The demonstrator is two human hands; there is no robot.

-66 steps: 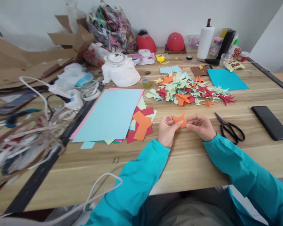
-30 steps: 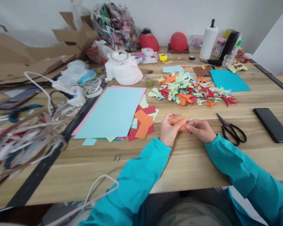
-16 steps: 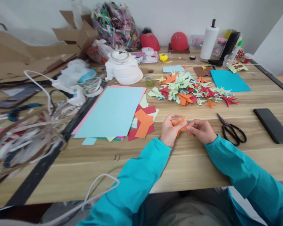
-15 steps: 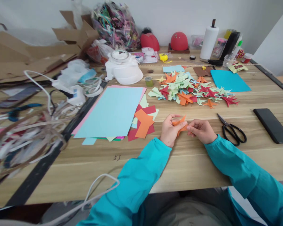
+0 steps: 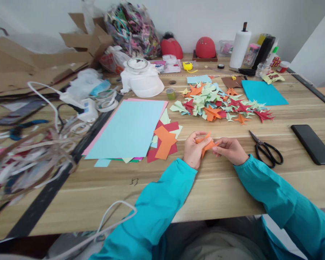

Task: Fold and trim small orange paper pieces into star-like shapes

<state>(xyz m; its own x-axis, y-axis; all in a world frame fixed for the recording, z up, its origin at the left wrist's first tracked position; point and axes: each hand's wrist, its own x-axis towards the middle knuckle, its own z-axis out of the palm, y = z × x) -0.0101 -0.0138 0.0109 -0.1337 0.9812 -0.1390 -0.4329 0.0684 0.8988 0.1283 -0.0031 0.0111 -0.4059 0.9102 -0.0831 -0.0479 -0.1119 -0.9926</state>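
Between my hands, just above the table, is a folded orange paper plane (image 5: 207, 144) with pointed wings. My left hand (image 5: 193, 150) pinches its body under the thumb. The fingertips of my right hand (image 5: 231, 149) are closed on its right tip. Beyond them lies a heap of folded paper planes (image 5: 209, 99) in pale green, orange, red and blue. To the left, cut orange paper pieces (image 5: 165, 143) rest on red ones. Black-handled scissors (image 5: 267, 150) lie to the right of my right hand.
A stack of coloured sheets (image 5: 127, 130) lies at left, beside tangled ribbons and cables (image 5: 40, 155). At right is a black phone (image 5: 314, 144). Blue paper (image 5: 264, 92), a paper roll (image 5: 240, 48) and a red pincushion (image 5: 205, 47) are farther back. A white cable (image 5: 116, 207) loops over the front edge.
The orange paper plane has turned slightly and shifted a little left in my hands, so more of its right tip shows. My right hand has moved slightly left. Everything else is unchanged.
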